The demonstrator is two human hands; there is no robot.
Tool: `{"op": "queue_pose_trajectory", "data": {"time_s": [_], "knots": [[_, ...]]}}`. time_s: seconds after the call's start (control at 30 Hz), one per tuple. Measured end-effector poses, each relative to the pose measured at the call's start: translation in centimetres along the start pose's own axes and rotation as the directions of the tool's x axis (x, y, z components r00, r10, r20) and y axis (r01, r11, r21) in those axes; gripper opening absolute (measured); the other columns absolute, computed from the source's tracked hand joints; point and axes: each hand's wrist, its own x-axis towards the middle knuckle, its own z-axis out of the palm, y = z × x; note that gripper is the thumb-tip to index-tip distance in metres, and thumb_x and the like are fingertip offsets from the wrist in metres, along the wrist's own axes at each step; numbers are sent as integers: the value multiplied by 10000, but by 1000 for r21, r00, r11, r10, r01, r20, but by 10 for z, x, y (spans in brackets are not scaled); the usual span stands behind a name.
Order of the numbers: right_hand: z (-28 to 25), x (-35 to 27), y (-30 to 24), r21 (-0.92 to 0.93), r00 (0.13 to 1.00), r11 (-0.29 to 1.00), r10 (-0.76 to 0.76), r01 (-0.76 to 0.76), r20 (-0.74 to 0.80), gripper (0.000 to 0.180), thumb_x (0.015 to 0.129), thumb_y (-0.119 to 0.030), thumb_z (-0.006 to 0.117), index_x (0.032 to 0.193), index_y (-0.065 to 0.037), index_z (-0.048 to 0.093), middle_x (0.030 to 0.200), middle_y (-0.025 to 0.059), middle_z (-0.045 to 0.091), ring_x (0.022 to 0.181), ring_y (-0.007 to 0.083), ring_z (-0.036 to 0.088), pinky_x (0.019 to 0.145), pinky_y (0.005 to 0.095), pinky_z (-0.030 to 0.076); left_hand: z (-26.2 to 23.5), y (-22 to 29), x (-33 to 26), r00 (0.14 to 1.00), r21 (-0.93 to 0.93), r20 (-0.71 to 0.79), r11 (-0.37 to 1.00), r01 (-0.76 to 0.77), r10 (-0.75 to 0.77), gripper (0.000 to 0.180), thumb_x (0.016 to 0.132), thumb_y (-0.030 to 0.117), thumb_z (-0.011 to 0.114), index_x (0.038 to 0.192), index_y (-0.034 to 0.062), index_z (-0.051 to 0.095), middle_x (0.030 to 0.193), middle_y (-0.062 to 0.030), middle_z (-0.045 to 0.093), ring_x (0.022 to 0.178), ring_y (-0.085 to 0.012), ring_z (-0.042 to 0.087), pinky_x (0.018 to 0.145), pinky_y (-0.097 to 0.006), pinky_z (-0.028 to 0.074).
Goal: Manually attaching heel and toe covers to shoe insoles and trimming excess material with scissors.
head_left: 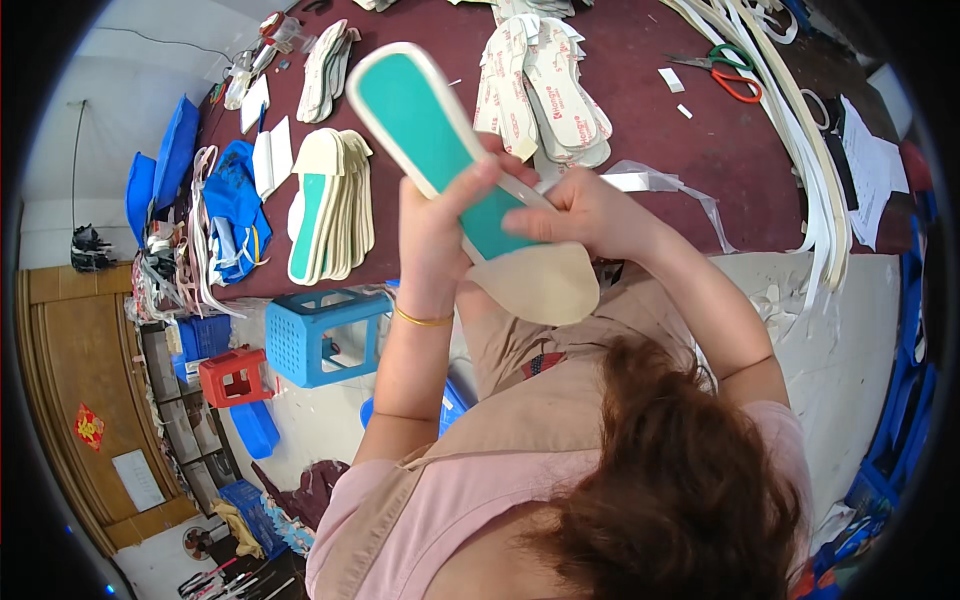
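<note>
A shoe insole (415, 110) with a cream border, a green middle and a beige end is held up tilted over the table's near edge. My left hand (440, 210) is wrapped round its middle from the left, thumb across the green face. From the right, my right hand (585, 215) pinches its edge, thumb pressed on the green near the beige part. Fingers behind the insole are partly hidden. Left of my hands a stack of similar cream and green insoles (345, 215) lies on the table. Beyond my right hand are piles of white printed insoles (560, 95).
On the maroon table (640, 130) lie green-and-orange scissors (722, 72), long white strips (815, 170), clear plastic tape (690, 190) and a smaller insole pile (325, 75). A blue cloth bag (238, 215) is at the left edge. Blue (320, 340) and red (235, 378) stools stand below.
</note>
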Motion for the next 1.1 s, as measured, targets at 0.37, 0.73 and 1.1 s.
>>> {"op": "queue_pose_trajectory", "data": {"time_s": [0.37, 0.73, 1.1], "knots": [[29, -4, 66, -188, 958, 965, 219, -184, 186, 442, 828, -417, 634, 885, 21, 628, 742, 131, 640, 614, 122, 600, 595, 275, 477, -57, -17, 37, 913, -312, 335, 887, 341, -233, 562, 882, 491, 496, 1152, -2, 484, 984, -118, 592, 831, -244, 585, 785, -374, 494], [-14, 7, 29, 782, 982, 620, -111, -54, 156, 598, 959, -490, 288, 911, 17, 602, 623, 98, 596, 548, 116, 573, 512, 238, 460, -59, -71, 0, 974, 264, 224, 961, -78, 18, 733, 942, 565, 240, 1237, -70, 459, 1005, -147, 637, 955, -210, 609, 819, -274, 481], [41, 32, 31, -93, 611, 887, -385, 453, -692, 431, 984, -366, 366, 982, 7, 582, 689, 21, 564, 644, 79, 498, 596, 251, 413, -19, -42, 19, 992, 5, 80, 995, 99, -99, 507, 989, 389, 298, 1301, -5, 368, 1263, -122, 485, 1145, -183, 482, 975, -339, 386]]}}
